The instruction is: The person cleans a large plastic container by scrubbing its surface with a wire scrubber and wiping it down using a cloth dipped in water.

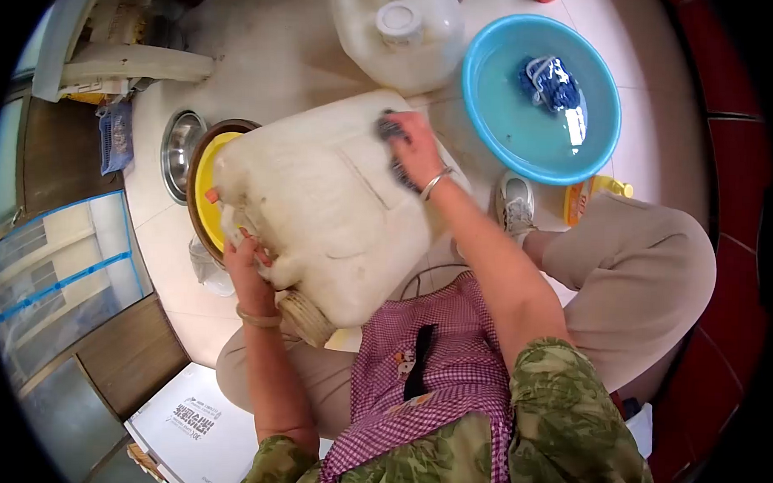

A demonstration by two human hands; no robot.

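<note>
A large whitish plastic jerrycan (pixel 337 189) lies tilted on its side in front of me, with dirt smudges on its wall. My left hand (pixel 248 260) is wrapped around its handle, close to the ribbed, yellowish neck (pixel 305 318). On the upper side of the can, my right hand (pixel 417 153) presses down a dark grey scouring pad (pixel 390 127); the fingers are closed over it and slightly blurred. Under the can's left end shows a yellow basin (pixel 206 184) with a brown rim, partly hidden.
A blue basin (pixel 470 100) holds water and a dark blue cloth (pixel 552 84). Another whitish jerrycan (pixel 432 47) stands behind. A metal bowl (pixel 180 145) is at the left, a yellow packet (pixel 578 201) beside my shoe (pixel 515 203). A white box (pixel 201 422) lies lower left.
</note>
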